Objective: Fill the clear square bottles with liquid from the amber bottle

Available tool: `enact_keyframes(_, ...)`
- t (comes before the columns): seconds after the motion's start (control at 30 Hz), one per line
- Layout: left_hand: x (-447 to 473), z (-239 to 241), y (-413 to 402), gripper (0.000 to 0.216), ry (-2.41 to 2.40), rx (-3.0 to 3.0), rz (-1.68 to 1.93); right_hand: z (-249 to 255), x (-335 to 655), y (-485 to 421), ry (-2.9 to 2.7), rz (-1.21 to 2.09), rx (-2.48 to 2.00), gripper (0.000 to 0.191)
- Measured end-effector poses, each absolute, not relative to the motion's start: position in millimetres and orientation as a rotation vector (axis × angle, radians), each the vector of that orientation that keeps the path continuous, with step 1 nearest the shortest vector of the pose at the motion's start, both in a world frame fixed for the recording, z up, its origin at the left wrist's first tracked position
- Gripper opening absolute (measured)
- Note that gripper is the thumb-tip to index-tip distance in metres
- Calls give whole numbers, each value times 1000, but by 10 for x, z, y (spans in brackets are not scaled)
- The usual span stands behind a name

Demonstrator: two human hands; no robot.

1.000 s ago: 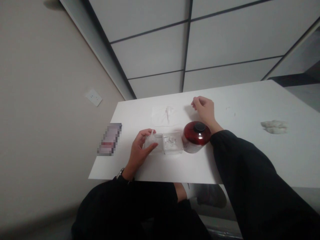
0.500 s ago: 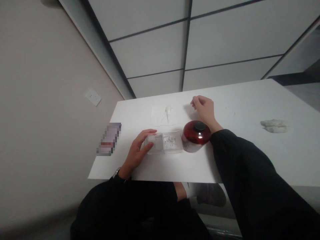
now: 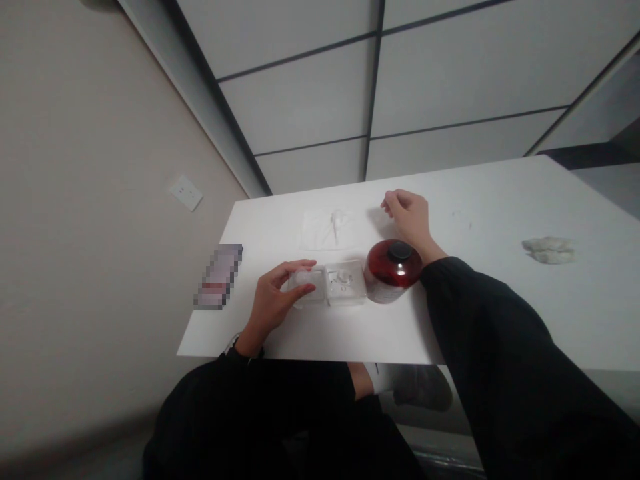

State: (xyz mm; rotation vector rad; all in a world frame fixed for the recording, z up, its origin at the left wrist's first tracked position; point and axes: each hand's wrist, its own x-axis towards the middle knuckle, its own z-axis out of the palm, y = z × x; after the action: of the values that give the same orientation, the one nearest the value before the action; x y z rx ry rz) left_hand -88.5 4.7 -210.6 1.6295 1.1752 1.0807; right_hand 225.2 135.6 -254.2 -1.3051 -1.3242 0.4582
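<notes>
left hand [image 3: 270, 300] at tray [image 3: 350, 295] edge, bottle [image 3: 391, 272] opposite (little room)

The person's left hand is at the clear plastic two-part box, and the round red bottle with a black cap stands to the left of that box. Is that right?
Not quite: the round red bottle with a black cap stands to the right of the clear plastic two-part box, as the head view shows. The left hand is indeed at the box.
</notes>
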Motion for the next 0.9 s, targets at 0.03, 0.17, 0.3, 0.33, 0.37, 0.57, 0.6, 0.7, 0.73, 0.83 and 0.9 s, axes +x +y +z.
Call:
enact_keyframes(0.03,-892,-2106,49,32,1183,1620,1070,-2542,2253,1356,-1324,457,-1305,42)
enact_keyframes(0.17,-925,-2085,49,36,1201,1626,1017,-2544,2258,1361,-1336,452,-1301,41)
enact_keyframes(0.3,-947,-2049,44,33,1174,1739,958,-2547,2258,1362,-1338,450,-1299,40)
enact_keyframes(0.33,-945,-2053,45,32,1164,1773,956,-2548,2258,1363,-1336,451,-1301,40)
enact_keyframes(0.37,-940,-2065,47,33,1157,1802,965,-2550,2257,1364,-1333,453,-1303,41)
enact_keyframes(0.57,-878,-2208,43,38,1139,1669,1189,-2558,2257,1373,-1333,449,-1319,43)
enact_keyframes(0.6,-872,-2218,36,38,1143,1646,1195,-2558,2257,1374,-1331,451,-1319,43)
enact_keyframes(0.7,-871,-2209,9,33,1172,1657,1168,-2558,2254,1372,-1326,465,-1305,41)
enact_keyframes(0.73,-875,-2198,1,31,1176,1668,1158,-2558,2253,1371,-1324,471,-1300,40)
enact_keyframes(0.83,-888,-2166,-16,30,1161,1684,1138,-2559,2253,1369,-1321,477,-1300,40)
enact_keyframes(0.9,-895,-2158,-21,32,1152,1693,1126,-2558,2255,1369,-1322,478,-1305,40)
